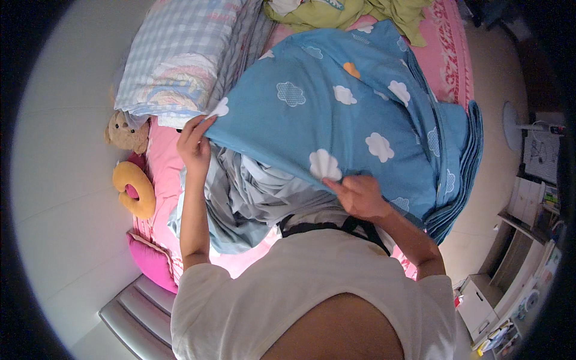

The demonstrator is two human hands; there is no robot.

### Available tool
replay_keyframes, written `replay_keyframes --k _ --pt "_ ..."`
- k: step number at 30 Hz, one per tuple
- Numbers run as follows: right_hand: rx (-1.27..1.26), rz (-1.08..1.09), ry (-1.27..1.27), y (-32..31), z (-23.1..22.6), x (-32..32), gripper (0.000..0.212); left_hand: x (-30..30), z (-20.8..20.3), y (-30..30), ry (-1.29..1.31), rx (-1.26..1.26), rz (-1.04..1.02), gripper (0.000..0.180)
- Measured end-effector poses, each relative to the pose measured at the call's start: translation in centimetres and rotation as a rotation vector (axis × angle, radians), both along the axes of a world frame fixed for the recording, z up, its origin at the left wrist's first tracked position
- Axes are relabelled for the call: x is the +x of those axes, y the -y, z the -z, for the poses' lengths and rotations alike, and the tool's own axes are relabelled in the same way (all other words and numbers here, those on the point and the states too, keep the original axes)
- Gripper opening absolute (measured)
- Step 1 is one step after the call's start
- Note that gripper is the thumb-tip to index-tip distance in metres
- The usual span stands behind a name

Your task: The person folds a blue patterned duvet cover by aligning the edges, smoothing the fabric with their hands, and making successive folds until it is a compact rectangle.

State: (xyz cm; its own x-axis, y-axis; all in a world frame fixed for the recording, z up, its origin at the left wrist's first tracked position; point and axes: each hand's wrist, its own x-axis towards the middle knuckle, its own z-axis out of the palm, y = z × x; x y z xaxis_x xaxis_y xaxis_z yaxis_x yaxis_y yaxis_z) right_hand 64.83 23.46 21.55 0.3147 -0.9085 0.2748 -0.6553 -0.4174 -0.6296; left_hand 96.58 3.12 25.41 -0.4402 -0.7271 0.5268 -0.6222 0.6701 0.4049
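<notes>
A blue bed cover (324,120) printed with white clouds and one orange cloud spreads across the bed in front of me. My left hand (195,147) pinches its left corner, beside the checked bedding. Along the near edge, close to a large white cloud, my right hand (359,196) grips the cloth between thumb and fingers. That edge is drawn taut between both hands. On the right, the cover lies in several stacked layers that hang toward the bed's side. Under the near edge, grey-blue crumpled bedding (252,186) lies against my body.
Folded checked bedding (180,48) sits at the far left, with a teddy bear (128,132), a yellow neck pillow (144,191) and a pink cushion (150,258) along the wall. Green cloth (384,12) lies at the back. White drawers (477,306) and a fan (513,126) stand right.
</notes>
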Motion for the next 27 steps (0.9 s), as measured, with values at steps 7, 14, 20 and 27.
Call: replay_keyframes --k 7,14,20,27 --pt "0.012 -0.045 -0.103 0.7 3.6 1.2 0.050 1.0 7.6 -3.1 -0.845 0.881 -0.374 0.027" --pt "-0.017 -0.132 -0.147 -0.5 0.9 0.8 0.050 2.7 3.2 -0.8 -1.095 0.626 -0.062 0.015" --pt "0.159 0.014 -0.128 -3.0 2.5 -1.5 0.053 0.6 5.1 -4.2 -1.423 1.172 -0.018 0.029" --pt "0.193 0.205 -0.118 -5.8 1.2 -2.7 0.054 -5.7 0.8 -4.3 -1.031 0.916 -0.237 0.032"
